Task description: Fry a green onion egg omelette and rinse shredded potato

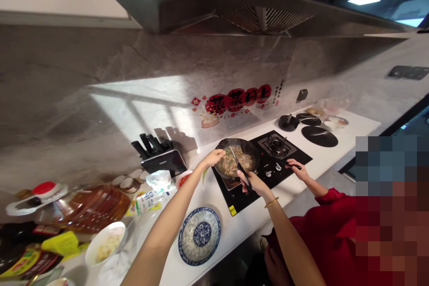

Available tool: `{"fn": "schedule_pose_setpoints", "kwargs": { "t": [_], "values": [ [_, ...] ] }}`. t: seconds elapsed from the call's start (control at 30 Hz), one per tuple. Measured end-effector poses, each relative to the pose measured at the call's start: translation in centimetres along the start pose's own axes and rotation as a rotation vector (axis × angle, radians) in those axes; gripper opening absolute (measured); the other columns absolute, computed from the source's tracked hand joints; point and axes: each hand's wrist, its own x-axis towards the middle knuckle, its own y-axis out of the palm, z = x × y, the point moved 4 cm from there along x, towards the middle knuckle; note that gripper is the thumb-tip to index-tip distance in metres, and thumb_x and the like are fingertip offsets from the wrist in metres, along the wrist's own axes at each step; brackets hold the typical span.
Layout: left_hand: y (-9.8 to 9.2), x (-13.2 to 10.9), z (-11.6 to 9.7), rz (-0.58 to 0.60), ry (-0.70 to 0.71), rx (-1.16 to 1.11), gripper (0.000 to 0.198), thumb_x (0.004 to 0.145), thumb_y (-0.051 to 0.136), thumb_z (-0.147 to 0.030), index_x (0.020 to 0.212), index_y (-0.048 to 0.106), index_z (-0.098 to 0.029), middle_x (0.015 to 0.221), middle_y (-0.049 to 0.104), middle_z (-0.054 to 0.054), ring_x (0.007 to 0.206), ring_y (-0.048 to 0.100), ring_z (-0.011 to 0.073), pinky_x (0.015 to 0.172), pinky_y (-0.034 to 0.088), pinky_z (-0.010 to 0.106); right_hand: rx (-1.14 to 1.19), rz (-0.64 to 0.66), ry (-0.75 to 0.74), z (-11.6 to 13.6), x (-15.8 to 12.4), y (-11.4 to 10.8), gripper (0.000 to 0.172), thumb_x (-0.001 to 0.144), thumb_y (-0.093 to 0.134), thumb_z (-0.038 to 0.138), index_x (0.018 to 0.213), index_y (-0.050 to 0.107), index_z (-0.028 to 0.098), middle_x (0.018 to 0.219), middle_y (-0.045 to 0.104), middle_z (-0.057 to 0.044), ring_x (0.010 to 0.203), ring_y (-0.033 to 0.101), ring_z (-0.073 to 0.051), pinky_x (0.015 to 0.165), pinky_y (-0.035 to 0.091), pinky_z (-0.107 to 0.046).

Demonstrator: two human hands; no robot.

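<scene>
My left hand [213, 158] is closed at the left rim of a dark wok [255, 151], pinching a green onion [204, 174] whose green stalk hangs down beside the wrist. My right hand [253, 183], with a gold bangle at the wrist, grips the black handles of kitchen scissors [233, 155]. Their blades point up and away over the wok. Sliced meat [234, 163] with bits of green fills the wok, which sits on the left burner of a black gas hob [239, 201]. Whether the blades touch the onion, I cannot make out.
A co-worker's hand [298, 170] in a red sleeve holds the wok handle [288, 163] on the right. In front lies a blue-and-white plate [187, 246]. A knife block [162, 161], a white bowl [92, 250] and an oil jug [90, 208] stand left; lids [319, 136] lie right.
</scene>
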Motion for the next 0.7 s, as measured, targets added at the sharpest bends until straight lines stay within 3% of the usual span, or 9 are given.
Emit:
{"fn": "schedule_pose_setpoints", "kwargs": {
  "t": [0.17, 0.37, 0.6, 0.7],
  "values": [
    [-1.7, -0.7, 0.0, -0.042, -0.047, -0.011, 0.046, 0.084, 0.037, -0.056, 0.072, 0.053, -0.015, 0.053, 0.033, -0.006, 0.039, 0.025, 0.0056, 0.039, 0.019, 0.020, 0.163, 0.000, 0.006, -0.3, -1.9, 0.1, 0.054, 0.078, 0.046, 0.069, 0.059, 0.047, 0.018, 0.052, 0.046, 0.003, 0.046, 0.052, -0.011, 0.048, 0.039, -0.024],
    [-3.0, -2.5, 0.0, 0.026, -0.023, -0.021, 0.022, 0.081, 0.045, -0.037, 0.074, 0.050, -0.016, 0.057, 0.033, -0.007, 0.043, 0.029, 0.0061, 0.042, 0.024, 0.019, 0.210, 0.030, 0.042, -1.6, -4.8, 0.2, 0.052, 0.081, 0.040, 0.069, 0.070, 0.050, 0.019, 0.062, 0.056, 0.000, 0.059, 0.056, -0.014, 0.059, 0.043, -0.028],
    [-1.6, -2.7, 0.2, -0.010, 0.049, 0.036, 0.018, 0.082, 0.041, -0.029, 0.072, 0.049, -0.017, 0.054, 0.033, -0.007, 0.046, 0.030, 0.0080, 0.044, 0.025, 0.019, 0.151, 0.079, 0.100, -1.4, -3.8, 2.3, 0.052, 0.075, 0.049, 0.070, 0.070, 0.050, 0.018, 0.055, 0.054, 0.002, 0.053, 0.054, -0.012, 0.054, 0.040, -0.025],
    [-0.7, -2.4, 0.4, 0.000, 0.059, 0.044, 0.018, 0.082, 0.040, -0.030, 0.072, 0.048, -0.018, 0.055, 0.035, -0.006, 0.046, 0.031, 0.0081, 0.044, 0.024, 0.019, 0.200, 0.007, 0.061, -0.7, -2.2, 2.6, 0.053, 0.074, 0.051, 0.070, 0.062, 0.047, 0.018, 0.052, 0.049, 0.004, 0.047, 0.052, -0.011, 0.049, 0.040, -0.024]
  ]
}}
